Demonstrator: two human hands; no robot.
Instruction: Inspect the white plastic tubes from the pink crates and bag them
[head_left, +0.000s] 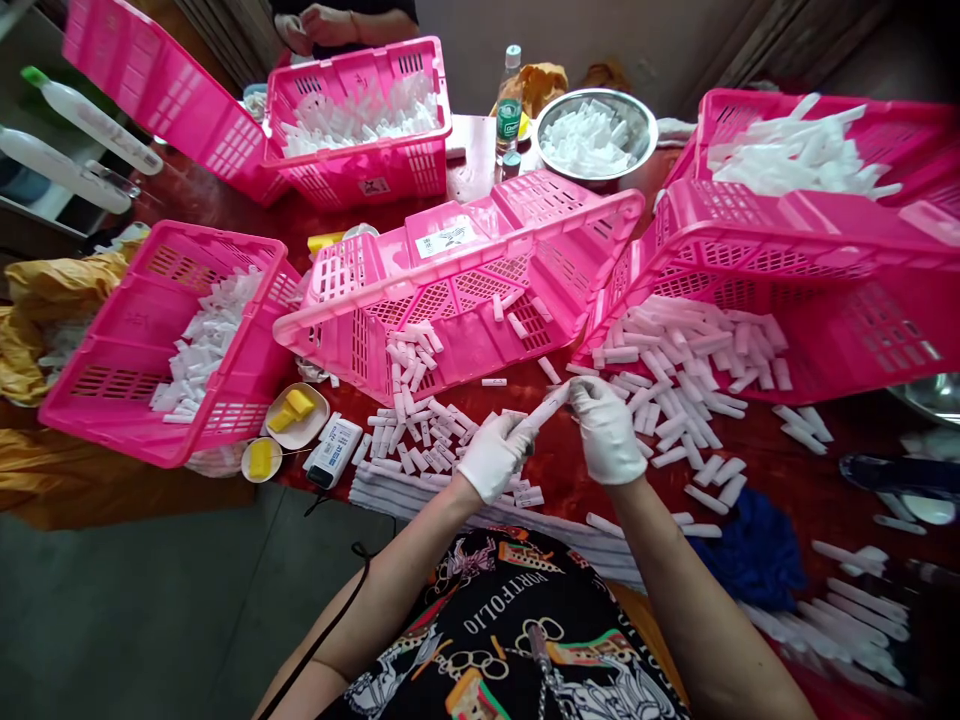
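White gloves cover both of my hands. My left hand (493, 458) is closed round the lower end of a white plastic tube (547, 406), which slants up to the right. At the tube's upper end, the fingers of my right hand (604, 430) pinch it. Small printed white tubes (442, 437) lie loosely on the red table beside and under my left hand. To the right of my right hand, a heap of longer white tubes (679, 365) spills from a tipped pink crate (832, 340).
Another pink crate (450, 325) lies tipped in the middle, with a few tubes inside. Further crates of white pieces stand at left (82, 375) and back (360, 165). A bottle (508, 105), a steel bowl (649, 130), yellow sponges (292, 407) and a blue cloth (754, 550) are around. A person's hands (319, 25) show behind.
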